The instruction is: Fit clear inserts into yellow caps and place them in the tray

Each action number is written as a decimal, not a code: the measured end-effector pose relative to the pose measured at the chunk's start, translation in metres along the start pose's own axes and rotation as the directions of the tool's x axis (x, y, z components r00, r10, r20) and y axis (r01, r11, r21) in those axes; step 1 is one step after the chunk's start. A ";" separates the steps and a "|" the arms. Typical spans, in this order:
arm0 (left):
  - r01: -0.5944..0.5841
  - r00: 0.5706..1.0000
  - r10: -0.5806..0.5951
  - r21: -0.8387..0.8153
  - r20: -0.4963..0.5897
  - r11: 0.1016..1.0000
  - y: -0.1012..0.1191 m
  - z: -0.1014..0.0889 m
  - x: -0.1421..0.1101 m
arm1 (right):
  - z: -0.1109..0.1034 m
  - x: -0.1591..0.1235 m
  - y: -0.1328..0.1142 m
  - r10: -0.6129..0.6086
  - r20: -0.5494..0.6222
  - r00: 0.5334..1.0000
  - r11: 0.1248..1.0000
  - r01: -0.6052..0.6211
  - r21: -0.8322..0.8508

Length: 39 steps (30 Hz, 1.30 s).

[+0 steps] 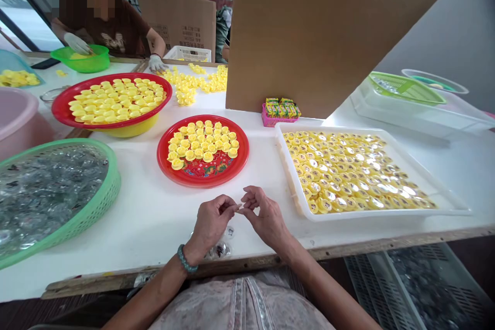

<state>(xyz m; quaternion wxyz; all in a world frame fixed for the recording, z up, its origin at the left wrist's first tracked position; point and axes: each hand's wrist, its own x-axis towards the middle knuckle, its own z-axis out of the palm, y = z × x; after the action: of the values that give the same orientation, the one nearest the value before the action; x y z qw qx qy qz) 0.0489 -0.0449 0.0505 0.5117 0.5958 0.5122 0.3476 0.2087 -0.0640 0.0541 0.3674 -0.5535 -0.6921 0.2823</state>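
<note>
My left hand (214, 223) and my right hand (266, 218) meet fingertip to fingertip above the white table (150, 227), near its front edge. The left thumb and forefinger are pinched; the right thumb and fingertips close in against them. Whatever lies between them is too small or hidden to make out. Beneath my left wrist are several clear plastic pieces with small dark prints (221, 250), partly covered by the hand. Just beyond my hands stands a red plate (204, 177) of yellow cup-like pieces (208, 145). Right of my right hand, a white tray (328, 215) holds rows of yellow pieces with shiny clear tops (348, 165).
At left are a green basket (110, 185) of clear pieces, a pink tub (17, 118) and a red basin (162, 105) of yellow cups. A cardboard sheet (309, 36) stands behind a pink basket (270, 120) of small packets. A gloved co-worker (116, 28) sits across.
</note>
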 end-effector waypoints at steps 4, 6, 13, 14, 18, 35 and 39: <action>0.102 0.993 -0.117 -0.363 -0.020 0.926 -0.007 0.006 0.003 | 0.011 -0.005 -0.001 -0.060 -0.070 0.996 0.991 0.050 -0.125; 0.137 0.987 -0.158 -0.433 -0.014 0.891 -0.007 0.010 0.004 | 0.017 -0.005 0.000 -0.095 -0.078 0.992 0.981 0.080 -0.176; 0.122 0.988 -0.153 -0.493 -0.023 0.862 -0.003 0.022 0.010 | 0.024 0.005 0.009 -0.008 -0.145 0.989 0.997 -0.002 -0.073; 0.103 0.992 -0.124 -0.472 -0.014 0.875 -0.004 0.022 0.011 | 0.024 0.007 0.011 0.017 -0.145 0.989 0.999 -0.022 -0.034; -0.028 1.000 0.028 -0.065 0.002 0.997 0.000 0.004 0.030 | 0.020 0.009 0.020 0.063 -0.142 0.988 0.998 -0.061 0.024; -0.199 0.968 0.204 0.947 0.149 0.253 0.009 -0.061 0.131 | 0.007 -0.011 0.034 -0.005 -0.135 0.991 0.998 -0.004 -0.065; -0.204 0.970 0.184 0.948 0.161 0.243 0.009 -0.060 0.125 | 0.008 -0.013 0.035 -0.031 -0.125 0.992 0.997 0.023 -0.070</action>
<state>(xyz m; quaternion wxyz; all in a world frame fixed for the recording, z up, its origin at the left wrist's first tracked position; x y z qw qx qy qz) 0.0238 0.0919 0.0592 0.0059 0.8439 0.5359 0.0235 0.2232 -0.0684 0.0196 0.3949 -0.5730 -0.6842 0.2180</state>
